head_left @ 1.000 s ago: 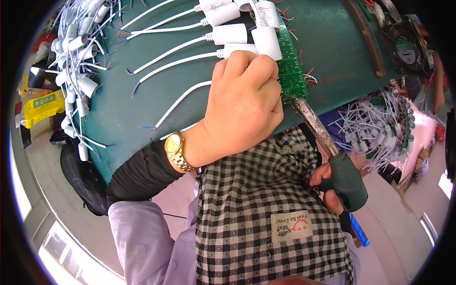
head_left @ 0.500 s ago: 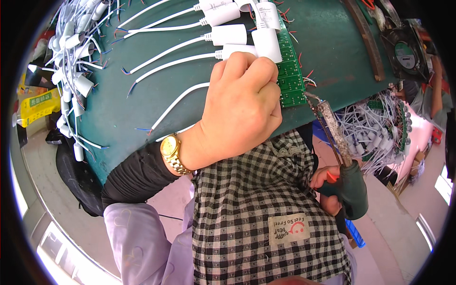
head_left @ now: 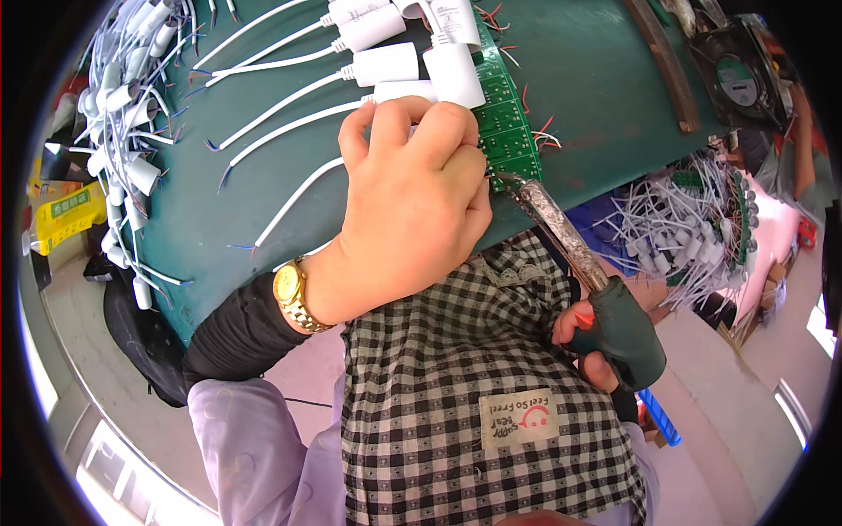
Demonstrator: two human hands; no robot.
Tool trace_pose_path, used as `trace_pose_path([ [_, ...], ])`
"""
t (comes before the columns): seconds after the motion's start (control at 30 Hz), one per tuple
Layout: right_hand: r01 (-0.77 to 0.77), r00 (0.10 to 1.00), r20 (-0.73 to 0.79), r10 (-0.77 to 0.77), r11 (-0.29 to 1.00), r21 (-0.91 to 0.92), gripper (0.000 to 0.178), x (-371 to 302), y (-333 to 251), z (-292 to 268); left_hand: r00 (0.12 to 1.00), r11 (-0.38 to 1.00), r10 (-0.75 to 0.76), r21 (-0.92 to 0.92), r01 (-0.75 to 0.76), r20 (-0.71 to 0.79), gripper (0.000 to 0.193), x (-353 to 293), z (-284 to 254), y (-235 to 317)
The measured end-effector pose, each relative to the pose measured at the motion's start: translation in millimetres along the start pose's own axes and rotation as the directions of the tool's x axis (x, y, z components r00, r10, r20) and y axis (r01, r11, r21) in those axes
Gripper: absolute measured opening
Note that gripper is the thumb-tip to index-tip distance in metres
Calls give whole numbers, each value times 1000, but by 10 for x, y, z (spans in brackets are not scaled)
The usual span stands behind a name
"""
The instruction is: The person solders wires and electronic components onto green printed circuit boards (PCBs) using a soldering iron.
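Observation:
My left hand [head_left: 412, 197], with a gold watch [head_left: 289, 285] at the wrist, is closed over the near-left part of a green circuit board [head_left: 516, 153]. A white cable [head_left: 298, 202] runs in under its curled fingers; whatever is at that end is hidden. Beyond the knuckles, white corded cylinders [head_left: 386, 64] lie in a row along the board, their bare wire ends to the left. My right hand [head_left: 570, 324] grips a soldering iron [head_left: 561, 228] by its dark green handle. The iron's tip is at the board's near edge, beside my left fingers; whether it touches cannot be seen.
Tangled white corded cylinders [head_left: 114, 158] crowd the left side of the green tabletop [head_left: 596, 114]. Toward the right lie a brown bar [head_left: 662, 66] and a black fan [head_left: 741, 83]. Below the right edge sits another heap of wired boards [head_left: 684, 232].
The soldering iron has moved left, its tip coming from just right of the board to the board's near edge. My left hand stays closed over the same spot; the whole view has shifted slightly.

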State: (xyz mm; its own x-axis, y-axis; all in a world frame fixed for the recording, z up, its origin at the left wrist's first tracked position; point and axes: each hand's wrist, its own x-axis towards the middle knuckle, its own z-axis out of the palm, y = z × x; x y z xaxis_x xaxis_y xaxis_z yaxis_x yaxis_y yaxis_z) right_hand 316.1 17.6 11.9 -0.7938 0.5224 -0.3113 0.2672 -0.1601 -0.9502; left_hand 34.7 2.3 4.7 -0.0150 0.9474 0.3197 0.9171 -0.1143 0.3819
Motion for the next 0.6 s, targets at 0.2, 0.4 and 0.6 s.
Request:
trace_pose_path([
  [0.2, 32, 998, -62, -32, 999, 2, 19, 35, -51, 30, 997, 999, -9, 40, 5, 80, 18, 9, 23, 16],
  [0.4, -50, 990, -124, 62, 994, 102, 19, 21, -38, 92, 994, 999, -9, 44, 5, 106, 19, 20, 13, 25],
  [0.6, -99, 994, -24, 104, 981, 168, 27, -47, -37, -7, 994, 997, -10, 75, 2, 113, 19, 15, 5, 50],
])
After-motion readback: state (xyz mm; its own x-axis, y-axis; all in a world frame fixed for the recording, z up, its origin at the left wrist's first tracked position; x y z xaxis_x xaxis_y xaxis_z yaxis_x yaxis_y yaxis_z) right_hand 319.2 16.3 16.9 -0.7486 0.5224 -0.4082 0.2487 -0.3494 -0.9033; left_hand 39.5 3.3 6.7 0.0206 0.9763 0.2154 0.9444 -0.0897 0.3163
